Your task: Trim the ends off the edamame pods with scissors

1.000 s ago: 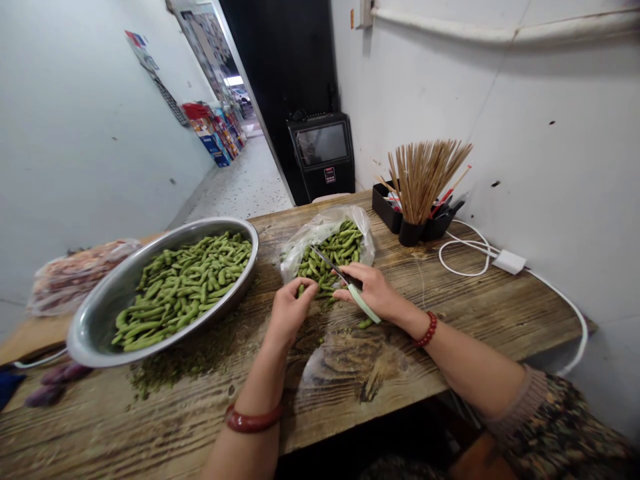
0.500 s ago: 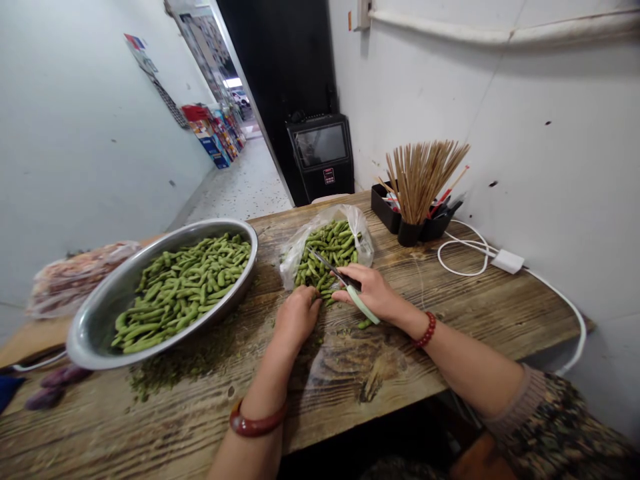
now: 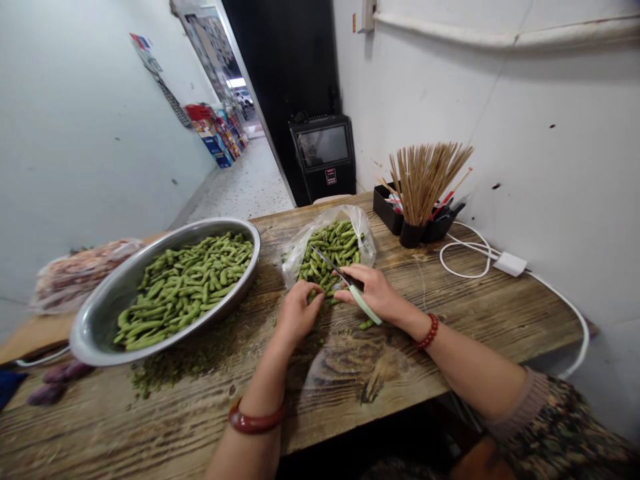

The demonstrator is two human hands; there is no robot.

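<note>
My left hand (image 3: 298,311) is at the near edge of a clear plastic bag (image 3: 369,243) of green soybean pods (image 3: 333,243). Its thumb and fingers are closed round a green pod, mostly hidden by them. In my right hand (image 3: 377,292) is a pair of scissors (image 3: 367,306) with pale green handles, its dark blades pointing away to the left over the pods. A few loose pods (image 3: 367,324) lie on the wood below my right hand. To the left, a large metal basin (image 3: 95,333) holds many more pods.
Green trimmings (image 3: 170,370) are scattered on the wooden table (image 3: 190,427) by the basin. A bulging plastic bag (image 3: 85,273) and purple items (image 3: 55,385) are at left. At back right are skewers (image 3: 425,180) in a black holder (image 3: 411,235) and a white cable (image 3: 565,300).
My left hand has lifted slightly, its thumb and fingertips showing more apart from the pile. My right hand keeps the scissors in nearly the same place. The whole view has shifted slightly.
</note>
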